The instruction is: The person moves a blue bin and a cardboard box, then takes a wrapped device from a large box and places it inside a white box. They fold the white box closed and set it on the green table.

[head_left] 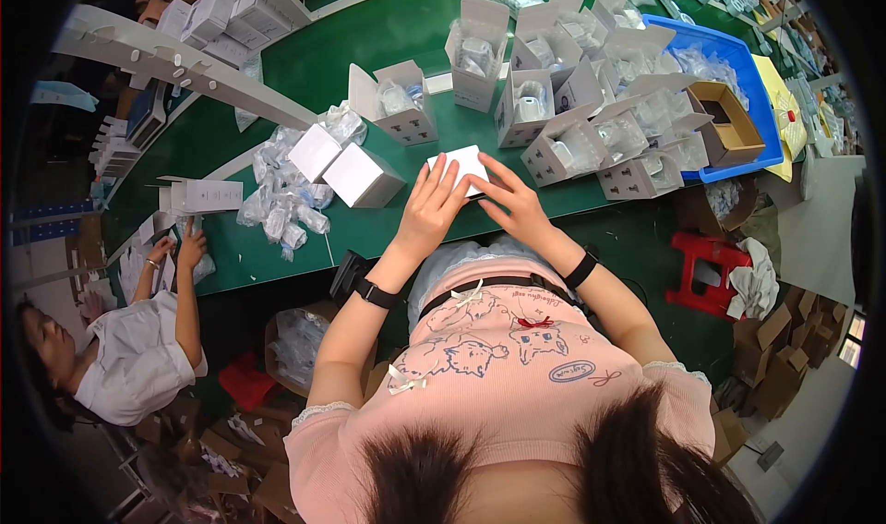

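Note:
A small white carton [464, 160] with its top closed stands at the table's front edge, straight ahead of me. My left hand [430, 212] lies over its left and near side, fingers stretched along the top. My right hand [520, 203] holds it from the right, fingertips on the top edge and thumb lower down. The fingers hide much of its near side. Two closed white cartons [365, 179] lie just left of my hands. Open white cartons [529, 108] with clear-bagged parts inside stand beyond and to the right.
Clear-bagged parts [281, 187] are heaped on the green table [277, 81] at left. At right, a blue bin [761, 90] holds bags and a brown box [724, 122]. A co-worker [138, 358] handles cartons at far left. A red stool [701, 270] stands right.

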`<action>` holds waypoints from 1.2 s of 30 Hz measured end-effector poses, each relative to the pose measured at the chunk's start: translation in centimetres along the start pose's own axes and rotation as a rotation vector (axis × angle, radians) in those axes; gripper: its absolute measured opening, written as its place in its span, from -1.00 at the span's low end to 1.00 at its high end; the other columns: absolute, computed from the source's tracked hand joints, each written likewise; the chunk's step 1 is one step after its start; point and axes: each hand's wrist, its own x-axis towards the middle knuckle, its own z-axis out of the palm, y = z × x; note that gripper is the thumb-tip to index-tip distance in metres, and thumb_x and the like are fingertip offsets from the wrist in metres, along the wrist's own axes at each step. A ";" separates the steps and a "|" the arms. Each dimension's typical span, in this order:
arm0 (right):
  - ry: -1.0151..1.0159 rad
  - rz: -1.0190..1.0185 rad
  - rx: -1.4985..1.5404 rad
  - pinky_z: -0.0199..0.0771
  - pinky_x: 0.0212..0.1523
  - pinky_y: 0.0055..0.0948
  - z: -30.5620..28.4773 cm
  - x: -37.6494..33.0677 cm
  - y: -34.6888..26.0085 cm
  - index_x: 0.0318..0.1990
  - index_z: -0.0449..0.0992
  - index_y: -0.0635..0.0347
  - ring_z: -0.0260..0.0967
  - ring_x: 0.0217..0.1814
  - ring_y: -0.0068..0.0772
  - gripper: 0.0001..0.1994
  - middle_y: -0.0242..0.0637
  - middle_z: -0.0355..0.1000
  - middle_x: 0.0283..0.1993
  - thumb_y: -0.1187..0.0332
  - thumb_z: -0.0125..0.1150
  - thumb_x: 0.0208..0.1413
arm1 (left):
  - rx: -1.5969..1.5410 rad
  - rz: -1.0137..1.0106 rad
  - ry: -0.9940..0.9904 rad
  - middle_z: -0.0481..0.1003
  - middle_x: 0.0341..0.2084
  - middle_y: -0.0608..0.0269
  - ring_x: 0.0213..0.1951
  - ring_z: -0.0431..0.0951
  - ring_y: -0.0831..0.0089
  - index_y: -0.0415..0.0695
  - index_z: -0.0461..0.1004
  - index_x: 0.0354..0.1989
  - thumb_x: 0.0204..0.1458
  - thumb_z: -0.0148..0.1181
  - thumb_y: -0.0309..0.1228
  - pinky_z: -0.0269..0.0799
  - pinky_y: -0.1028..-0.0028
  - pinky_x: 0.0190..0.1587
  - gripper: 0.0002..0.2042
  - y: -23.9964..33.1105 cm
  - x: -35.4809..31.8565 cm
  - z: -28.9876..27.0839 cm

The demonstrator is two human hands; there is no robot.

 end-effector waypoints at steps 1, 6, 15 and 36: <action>-0.017 -0.038 -0.025 0.22 0.11 -0.32 0.0 0.0 0.2 0.08 0.29 0.21 0.07 0.25 -0.11 -0.50 -0.08 0.10 0.21 0.59 0.13 -0.13 | 0.000 0.000 -0.002 0.32 -0.02 -0.01 0.09 0.26 0.02 -0.23 0.37 -0.08 -0.16 0.20 -0.45 0.23 0.09 0.04 -0.60 0.1 -0.1 0.1; -0.024 -0.102 -0.142 0.22 0.12 -0.30 0.1 0.1 0.8 0.03 0.35 0.17 0.05 0.26 -0.11 -0.56 -0.09 0.10 0.21 0.59 0.13 -0.11 | -0.037 -0.038 0.028 0.28 0.02 -0.02 0.12 0.21 -0.03 -0.25 0.35 -0.06 -0.15 0.18 -0.48 0.20 0.06 0.06 -0.60 0.5 -0.5 0.8; -0.101 -0.123 -0.198 0.20 0.13 -0.26 -0.2 -0.5 0.7 0.01 0.35 0.20 0.04 0.25 -0.01 -0.57 -0.07 0.13 0.18 0.58 0.14 -0.13 | -0.046 -0.036 -0.022 0.26 0.05 -0.02 0.13 0.18 -0.03 -0.30 0.33 -0.04 -0.12 0.13 -0.52 0.23 0.10 0.05 -0.61 0.3 -0.7 0.7; 0.656 0.322 -0.228 0.35 -0.36 -0.58 -8.8 -3.4 0.2 -0.04 0.35 0.30 0.27 -0.30 -0.48 -0.63 -0.21 0.22 -0.12 0.66 0.02 -0.09 | -0.562 -0.362 0.199 0.11 0.01 -0.08 0.05 0.15 0.00 -0.31 -0.02 0.07 -0.34 0.37 -0.42 0.11 0.19 0.08 -0.21 8.5 6.3 9.0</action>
